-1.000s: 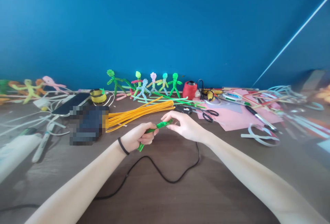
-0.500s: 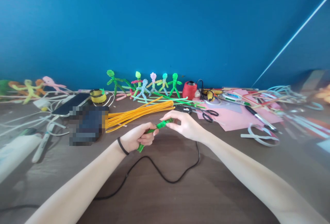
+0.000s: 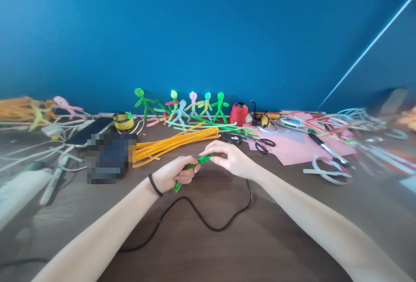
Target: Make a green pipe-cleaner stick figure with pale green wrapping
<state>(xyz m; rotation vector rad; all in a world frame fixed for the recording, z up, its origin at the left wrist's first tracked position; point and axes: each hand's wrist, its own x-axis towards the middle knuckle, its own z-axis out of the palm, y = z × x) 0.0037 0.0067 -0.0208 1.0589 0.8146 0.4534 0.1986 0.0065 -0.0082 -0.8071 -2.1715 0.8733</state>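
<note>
Green pipe cleaners [image 3: 204,159], coiled into a bumpy twist along the upper part, stretch between my two hands above the table. My left hand [image 3: 180,173], with a black band at the wrist, is wrapped around their lower part, and a short green end sticks out below the fist. Thumb and fingers of my right hand [image 3: 227,157] pinch the upper end of the twist, and the fingers hide its tip. Just beyond the hands lies a bundle of orange pipe cleaners [image 3: 177,143].
Several pipe-cleaner figures [image 3: 220,106] lean along the blue wall. Black scissors [image 3: 261,147], a red spool [image 3: 238,115] and pink paper [image 3: 292,147] lie to the right. Phones [image 3: 90,131] and white cables are left. A black cord [image 3: 208,225] curves across the table in front.
My right fingers have shifted slightly on the green twist, whose coiled part is turned a little. At the far left edge, a blurred orange shape now covers where green and orange figures showed.
</note>
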